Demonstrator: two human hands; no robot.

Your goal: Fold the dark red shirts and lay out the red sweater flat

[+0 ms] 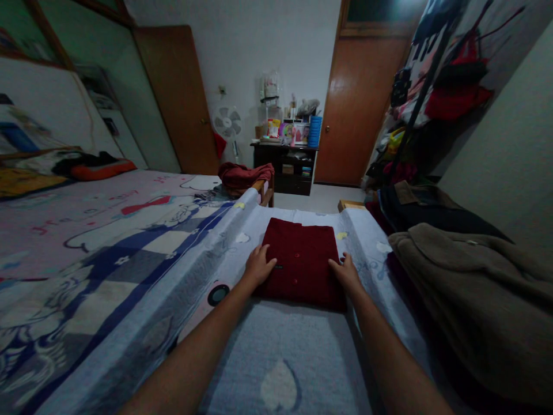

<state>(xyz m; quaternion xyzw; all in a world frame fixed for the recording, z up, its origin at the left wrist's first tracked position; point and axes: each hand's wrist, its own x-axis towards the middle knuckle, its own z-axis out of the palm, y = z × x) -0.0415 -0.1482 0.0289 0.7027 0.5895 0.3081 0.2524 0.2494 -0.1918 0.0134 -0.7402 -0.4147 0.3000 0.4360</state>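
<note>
Dark red cloth, folded into a flat, nearly square packet, makes up the garment (309, 282), which lies on a pale blue sheet (280, 340) with heart shapes on it. Two round buttons (296, 255) run down its middle, a small dark label (279, 267) sits to their left, and the far edge has a slight step in it.

The left hand (260, 266) is at the garment's left edge, its thumb reaching over the cloth, fingers moderately apart. The right hand (345, 274) is at the garment's right edge, thumb on the border, fingers spread. Whether either hand pinches any cloth cannot be told.

The label's lettering is too small to read, and the garment's underside is hidden. Left of the garment, the left forearm covers part of a pale pink object (202, 311) with a dark disc. Right of the garment, a pile of folded clothes (458, 271) is cut off by the picture's edge.
</note>
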